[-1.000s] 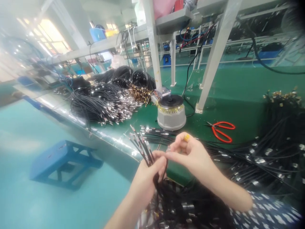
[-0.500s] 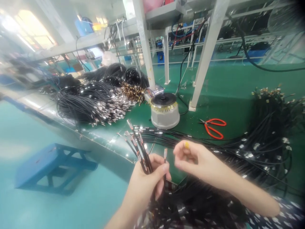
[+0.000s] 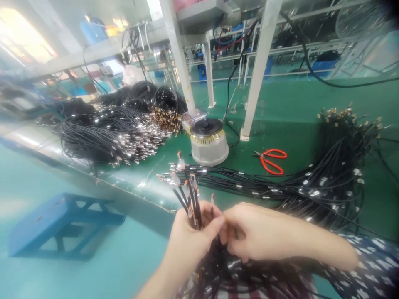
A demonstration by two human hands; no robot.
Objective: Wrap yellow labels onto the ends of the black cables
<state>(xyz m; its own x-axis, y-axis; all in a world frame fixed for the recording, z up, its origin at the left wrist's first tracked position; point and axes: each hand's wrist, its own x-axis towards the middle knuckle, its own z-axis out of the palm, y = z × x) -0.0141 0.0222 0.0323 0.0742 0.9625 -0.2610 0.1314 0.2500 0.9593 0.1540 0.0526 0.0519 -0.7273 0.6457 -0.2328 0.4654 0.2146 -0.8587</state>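
My left hand (image 3: 199,232) is closed around a bundle of black cables (image 3: 195,203), whose ends stick up with clear and reddish tips. One single cable end (image 3: 212,201) stands apart, pinched between the left thumb and forefinger. Right against those fingertips is my right hand (image 3: 249,230), its fingers curled in and pressed together; what they grip is hidden. Below both hands, more black cables (image 3: 230,265) lie in a dark heap over my lap.
Long black cables (image 3: 237,182) stretch across the green tabletop (image 3: 299,133) to a big pile (image 3: 336,174) on the right. Red-handled scissors (image 3: 271,160) lie beyond them. A white round device (image 3: 209,145) stands near coiled cables (image 3: 106,128). A blue stool (image 3: 40,224) is on the floor.
My right hand has come down and left, from apart to touching the left fingertips. The left hand keeps its hold on the bundle. The view has shifted slightly.
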